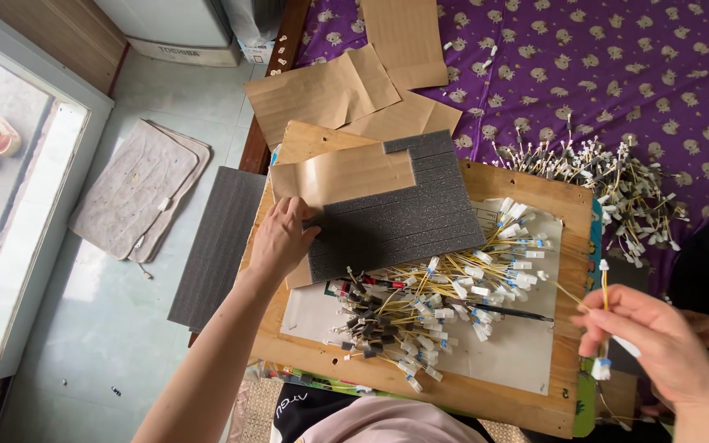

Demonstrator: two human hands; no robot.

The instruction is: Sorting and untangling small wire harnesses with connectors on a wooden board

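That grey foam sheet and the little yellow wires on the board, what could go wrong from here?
The left hand pins the foam sheet only at its edge, so it might slide onto the wire pile. The right hand pinches one yellow wire loosely, so it could drop. The pile looks tangled; pulling one wire may drag others off the wooden board.

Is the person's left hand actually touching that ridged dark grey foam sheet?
Touching. The head view shows the left hand lying on the lower left corner of the ridged dark grey foam sheet, fingers pressed on its edge with no gap.
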